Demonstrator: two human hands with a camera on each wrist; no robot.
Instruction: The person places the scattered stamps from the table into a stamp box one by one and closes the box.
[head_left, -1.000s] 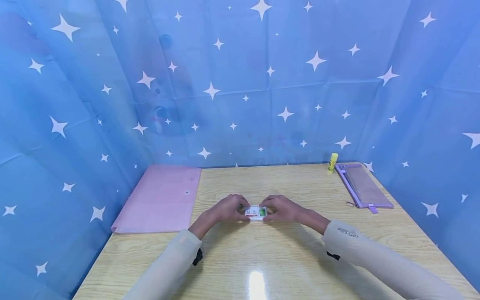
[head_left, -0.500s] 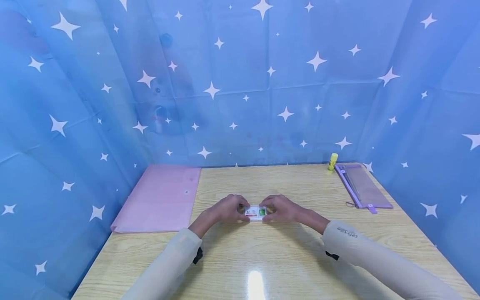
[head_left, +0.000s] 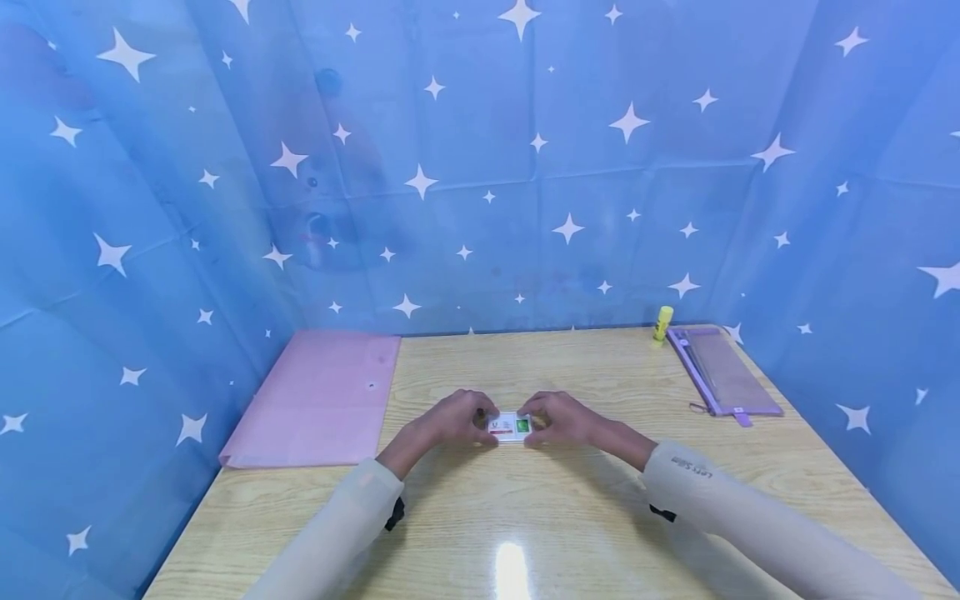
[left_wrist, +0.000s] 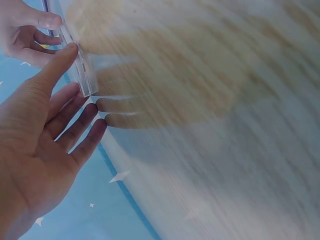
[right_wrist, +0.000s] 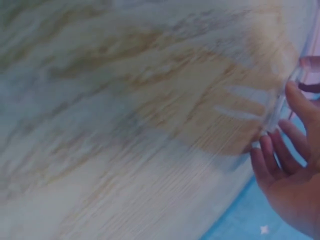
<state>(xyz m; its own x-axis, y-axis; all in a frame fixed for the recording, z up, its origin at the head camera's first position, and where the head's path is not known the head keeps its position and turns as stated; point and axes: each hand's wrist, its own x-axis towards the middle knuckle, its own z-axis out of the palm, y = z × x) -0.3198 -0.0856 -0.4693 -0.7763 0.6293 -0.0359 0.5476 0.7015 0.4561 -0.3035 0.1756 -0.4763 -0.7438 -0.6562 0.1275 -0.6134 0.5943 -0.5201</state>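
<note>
A small flat case of clear plastic, with a white and red printed face and a green square at its right, lies at the middle of the table. My left hand pinches its left end between thumb and fingers. At the opposite end my right hand does the same. Seen from the left wrist, the clear case is close to the tabletop, with the left thumb on its near edge. The right wrist view shows only part of the case, blurred beside the right fingertips. What is inside it I cannot tell.
A pink folder lies on the left of the wooden table. Toward the back right stands a yellow glue stick, beside a purple-edged zip pouch. Blue star-patterned curtains close off the back and sides.
</note>
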